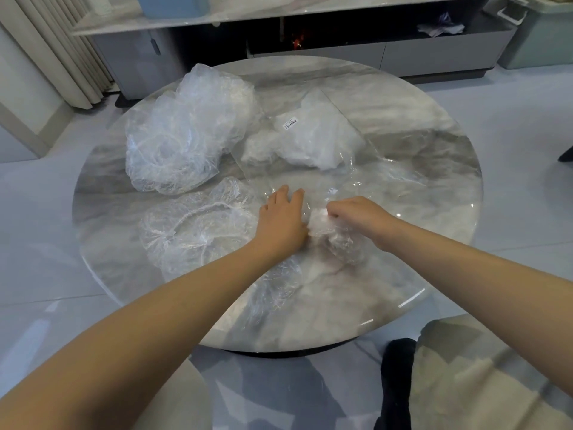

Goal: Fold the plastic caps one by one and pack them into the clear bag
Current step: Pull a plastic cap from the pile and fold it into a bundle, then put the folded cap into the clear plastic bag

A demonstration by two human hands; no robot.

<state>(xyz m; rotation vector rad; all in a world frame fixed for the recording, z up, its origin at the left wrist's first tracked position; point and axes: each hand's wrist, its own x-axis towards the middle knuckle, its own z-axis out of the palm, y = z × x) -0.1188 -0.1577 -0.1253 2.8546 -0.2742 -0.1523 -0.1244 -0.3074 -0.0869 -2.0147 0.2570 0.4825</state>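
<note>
My left hand [283, 220] flat, pressing bag [310, 169] | right hand [356, 215] pinching crinkled folded cap [336, 235] between both hands | filmy cap [198, 228] left | heap [183, 135] beyond | marble table [434, 212]

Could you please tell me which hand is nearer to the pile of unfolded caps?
Left. The left hand lies flat, right of the pile; the right hand is farther right.

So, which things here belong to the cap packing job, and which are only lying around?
Belong to the job:
- folded cap, gripped by the right hand
- left hand, flat on the clear bag
- pile of loose caps
- spread cap

Lying around:
- green bin
- papers on the shelf
</note>
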